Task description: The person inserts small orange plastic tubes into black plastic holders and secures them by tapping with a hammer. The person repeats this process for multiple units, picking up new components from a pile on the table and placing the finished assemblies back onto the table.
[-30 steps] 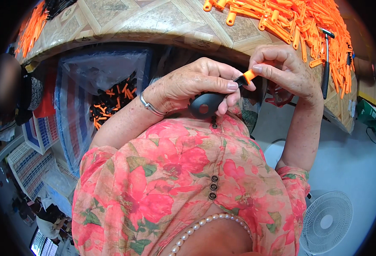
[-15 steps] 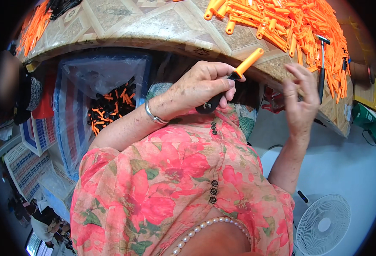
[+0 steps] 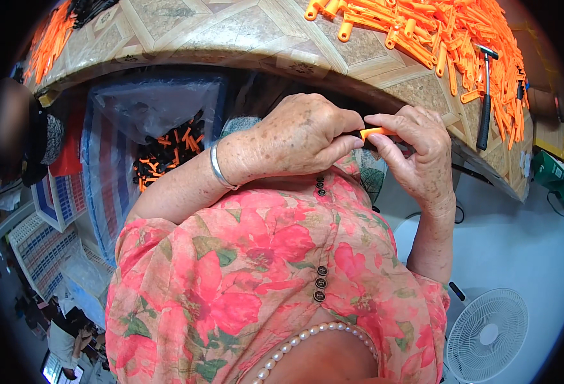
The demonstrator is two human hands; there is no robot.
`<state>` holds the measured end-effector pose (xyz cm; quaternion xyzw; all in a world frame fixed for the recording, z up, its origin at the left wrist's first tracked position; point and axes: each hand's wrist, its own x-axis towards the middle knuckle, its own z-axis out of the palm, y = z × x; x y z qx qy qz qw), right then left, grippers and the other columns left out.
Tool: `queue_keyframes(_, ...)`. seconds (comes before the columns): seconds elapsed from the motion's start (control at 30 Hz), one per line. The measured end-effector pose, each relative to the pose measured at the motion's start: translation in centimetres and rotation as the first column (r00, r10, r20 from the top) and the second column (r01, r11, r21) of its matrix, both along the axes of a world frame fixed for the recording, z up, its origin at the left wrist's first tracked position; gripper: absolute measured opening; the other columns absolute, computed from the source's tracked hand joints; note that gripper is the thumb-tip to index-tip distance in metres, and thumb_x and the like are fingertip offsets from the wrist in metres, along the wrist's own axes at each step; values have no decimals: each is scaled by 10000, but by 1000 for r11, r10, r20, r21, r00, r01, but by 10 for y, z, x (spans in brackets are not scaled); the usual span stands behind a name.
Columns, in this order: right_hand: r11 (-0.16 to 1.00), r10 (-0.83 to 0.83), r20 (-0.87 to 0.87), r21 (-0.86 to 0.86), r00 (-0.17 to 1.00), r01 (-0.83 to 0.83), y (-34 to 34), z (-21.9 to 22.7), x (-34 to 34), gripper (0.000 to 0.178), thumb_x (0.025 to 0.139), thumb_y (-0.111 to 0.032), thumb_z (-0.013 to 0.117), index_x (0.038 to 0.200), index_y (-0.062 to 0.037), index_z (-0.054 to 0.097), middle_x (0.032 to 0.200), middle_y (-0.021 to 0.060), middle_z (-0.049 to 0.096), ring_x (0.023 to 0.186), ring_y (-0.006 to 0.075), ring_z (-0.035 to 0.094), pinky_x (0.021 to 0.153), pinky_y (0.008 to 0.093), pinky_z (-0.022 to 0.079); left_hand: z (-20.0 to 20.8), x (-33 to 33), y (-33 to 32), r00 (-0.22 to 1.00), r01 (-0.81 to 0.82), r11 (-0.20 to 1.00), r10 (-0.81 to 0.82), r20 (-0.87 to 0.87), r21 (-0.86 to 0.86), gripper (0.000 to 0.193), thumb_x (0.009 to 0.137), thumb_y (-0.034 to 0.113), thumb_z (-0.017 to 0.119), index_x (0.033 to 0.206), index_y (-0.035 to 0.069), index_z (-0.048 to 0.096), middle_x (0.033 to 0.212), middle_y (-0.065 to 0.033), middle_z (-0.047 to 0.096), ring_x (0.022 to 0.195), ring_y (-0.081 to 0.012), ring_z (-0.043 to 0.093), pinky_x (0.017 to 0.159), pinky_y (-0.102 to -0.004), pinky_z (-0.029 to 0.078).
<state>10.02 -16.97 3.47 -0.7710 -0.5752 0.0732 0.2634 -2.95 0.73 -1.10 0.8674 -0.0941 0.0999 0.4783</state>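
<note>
In front of my chest both hands meet on an orange plastic handle (image 3: 375,132). My left hand (image 3: 298,139) is closed around its left end, where the black part it is joined to is hidden by the fingers. My right hand (image 3: 421,146) pinches the orange handle between thumb and fingers, so just a short length shows. Beyond the right hand, a heap of loose orange handles (image 3: 422,32) covers the table's right side. A small hammer (image 3: 484,105) with a black grip lies on the heap's near edge.
The patterned table (image 3: 243,29) curves across the far side. To the left below it, a plastic-lined container (image 3: 106,185) holds black and orange pieces (image 3: 166,157). More orange strips (image 3: 50,45) lie at far left. A white fan (image 3: 488,333) stands at lower right.
My right hand, raised and apart with fingers spread, has come left and down onto the orange handle. The handle has tipped from pointing up-right to nearly level.
</note>
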Motion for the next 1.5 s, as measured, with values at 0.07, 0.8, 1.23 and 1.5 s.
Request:
queue_keyframes(0.07, 999, -35, -42, -23, 999, 34, 1, 3, -5, 146, 745, -151, 757, 878, -100, 725, 690, 23, 578, 738, 213, 570, 756, 352, 416, 5, 0, 2, 1000, 7, 998, -6, -8, 64, 205, 870, 190, 653, 968, 9, 658, 713, -184, 634, 683, -378, 636, 591, -430, 490)
queue_keyframes(0.8, 763, -618, 516, 214, 592, 610, -62, -23, 128, 367, 882, -175, 648, 1226, -47, 627, 1136, 173, 593, 1093, 335, 553, 950, 449, 442, 1, 2, -1, 913, -329, 698, 62, -404, -636, 231, 1020, 166, 490, 1058, -14, 630, 666, 24, 520, 568, -44, 506, 541, -208, 429)
queue_keyframes(1.23, 849, -330, -703, 71, 630, 524, -50, -9, 50, 441, 1001, -106, 476, 1425, 10, 449, 869, -3, 551, 596, 18, 415, 497, 168, 350, -7, 8, -6, 870, -439, 347, -67, -489, -829, 252, 1018, 157, 466, 1095, -40, 603, 697, 14, 518, 625, -72, 525, 603, -226, 481)
queue_keyframes(1.5, 976, -215, -662, -125, 718, 177, -58, -23, -9, 471, 988, -112, 490, 1454, -57, 448, 772, -5, 554, 639, 68, 495, 600, 229, 442, 3, 13, -11, 802, -561, 347, 4, -597, -752, 260, 1014, 183, 480, 998, -31, 626, 684, -3, 583, 588, -86, 578, 563, -226, 485)
